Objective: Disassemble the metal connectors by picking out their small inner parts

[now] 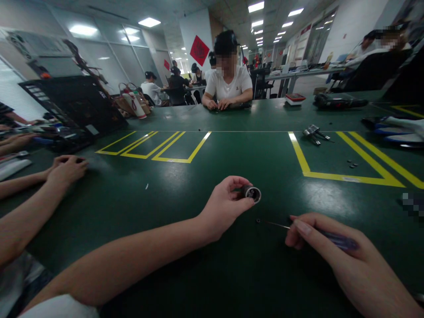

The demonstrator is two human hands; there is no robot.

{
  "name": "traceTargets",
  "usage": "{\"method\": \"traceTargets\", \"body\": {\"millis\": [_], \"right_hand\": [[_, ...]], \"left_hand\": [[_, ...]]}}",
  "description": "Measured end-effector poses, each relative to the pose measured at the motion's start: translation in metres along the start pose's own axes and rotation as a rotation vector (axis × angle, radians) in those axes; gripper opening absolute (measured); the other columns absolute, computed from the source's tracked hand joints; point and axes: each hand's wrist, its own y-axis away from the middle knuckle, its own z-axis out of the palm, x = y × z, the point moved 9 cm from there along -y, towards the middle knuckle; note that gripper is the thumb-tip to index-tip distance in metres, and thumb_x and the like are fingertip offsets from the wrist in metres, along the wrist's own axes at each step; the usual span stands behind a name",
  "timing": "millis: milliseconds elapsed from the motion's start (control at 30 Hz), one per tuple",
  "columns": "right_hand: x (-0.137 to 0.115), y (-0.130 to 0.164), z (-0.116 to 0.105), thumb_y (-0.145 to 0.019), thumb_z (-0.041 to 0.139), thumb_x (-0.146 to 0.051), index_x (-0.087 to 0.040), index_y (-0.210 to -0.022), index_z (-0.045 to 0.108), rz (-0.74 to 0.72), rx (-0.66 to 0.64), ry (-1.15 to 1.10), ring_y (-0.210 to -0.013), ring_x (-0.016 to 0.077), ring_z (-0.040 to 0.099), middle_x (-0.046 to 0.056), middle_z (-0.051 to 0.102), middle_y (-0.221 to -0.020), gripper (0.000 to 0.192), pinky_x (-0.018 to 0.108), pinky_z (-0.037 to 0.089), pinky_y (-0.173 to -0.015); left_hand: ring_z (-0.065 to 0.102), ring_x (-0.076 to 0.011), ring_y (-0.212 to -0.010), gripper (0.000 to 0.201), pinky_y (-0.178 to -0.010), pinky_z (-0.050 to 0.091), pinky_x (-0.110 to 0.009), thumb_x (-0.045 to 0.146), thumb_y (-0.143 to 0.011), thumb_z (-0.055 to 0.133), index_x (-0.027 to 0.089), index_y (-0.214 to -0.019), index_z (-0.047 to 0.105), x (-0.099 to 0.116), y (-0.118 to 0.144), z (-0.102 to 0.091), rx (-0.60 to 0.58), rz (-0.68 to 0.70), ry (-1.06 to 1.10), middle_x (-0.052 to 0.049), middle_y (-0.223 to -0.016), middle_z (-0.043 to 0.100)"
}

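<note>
Small metal cylinder (252, 193), round open end facing me, held just above the green bench (185, 185) near its middle front. My left hand (228, 205) has it: thumb and fingers closed around its body, grip clamped on the cylinder. A tiny dark screw (257, 220) lies on the bench just below it, apart from both hands.

My right hand (334, 251) rests on the bench to the right, grip closed around a screwdriver (318, 235) with a purple handle; the thin shaft points left toward the screw, tip near it but not touching, as far as I can tell.

Farther out: yellow tape lines (300, 152) mark boxes on the bench. A bunch of silvery metal parts (314, 134) lies inside the right box, a few small dark bits (352, 164) near them. At far left, another person's hands (66, 168) rest on the bench. Across the bench a person in a white shirt (228, 86) sits with hands together on the surface. A black power tool (339, 101) lies at far right.
</note>
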Motion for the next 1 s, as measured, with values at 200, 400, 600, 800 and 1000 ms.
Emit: {"method": "traceTargets", "body": {"millis": [200, 400, 600, 800, 1000], "right_hand": [[-0.014, 0.003, 0.001, -0.086, 0.043, -0.042, -0.024, -0.063, 0.062, -0.082, -0.017, 0.118, -0.057, 0.0129, 0.062, -0.002, 0.063, -0.061, 0.034, 0.019, 0.048, -0.05], [-0.038, 0.011, -0.013, -0.085, 0.046, -0.038, -0.024, -0.051, 0.053, -0.311, 0.114, 0.26, -0.069, 0.0177, 0.064, -0.001, 0.061, -0.056, 0.037, 0.021, 0.049, -0.053], [-0.031, 0.018, -0.008, -0.086, 0.049, -0.031, -0.024, -0.067, 0.058, -0.377, 0.123, 0.274, -0.085, 0.0194, 0.066, -0.003, 0.064, -0.064, 0.022, 0.03, 0.051, -0.086], [-0.033, 0.037, -0.015, -0.085, 0.05, -0.023, -0.028, -0.095, 0.059, -0.544, 0.187, 0.261, -0.104, 0.0202, 0.061, -0.002, 0.068, -0.093, 0.015, 0.034, 0.044, -0.099], [-0.036, 0.031, -0.005, -0.084, 0.054, -0.028, -0.026, -0.107, 0.057, -0.582, 0.153, 0.362, -0.102, 0.0182, 0.062, 0.0, 0.067, -0.105, 0.024, 0.03, 0.049, -0.094]], "left_hand": [[0.062, -0.0179, -0.089, 0.036, -0.087, 0.046, -0.038, 0.006, -0.065, 0.068, 0.012, -0.099, 0.056, -0.001, 0.0, 0.002, -0.019, -0.031, 0.036, -0.008, -0.099, 0.064], [0.061, -0.0172, -0.093, 0.039, -0.087, 0.046, -0.036, 0.007, -0.067, 0.068, 0.013, -0.104, 0.056, 0.0, 0.0, 0.007, -0.07, -0.02, 0.128, -0.008, -0.104, 0.063], [0.06, -0.0165, -0.091, 0.035, -0.087, 0.046, -0.037, 0.01, -0.069, 0.068, 0.014, -0.102, 0.056, 0.001, 0.0, 0.008, -0.071, -0.018, 0.178, -0.006, -0.1, 0.064], [0.061, -0.0162, -0.092, 0.027, -0.088, 0.046, -0.036, 0.007, -0.073, 0.062, 0.014, -0.099, 0.059, 0.002, 0.0, 0.008, -0.097, 0.004, 0.129, -0.006, -0.098, 0.065], [0.063, -0.0141, -0.088, 0.029, -0.086, 0.047, -0.032, 0.003, -0.07, 0.062, 0.013, -0.097, 0.063, 0.003, 0.004, 0.016, -0.134, -0.008, 0.091, -0.004, -0.092, 0.067]]}}
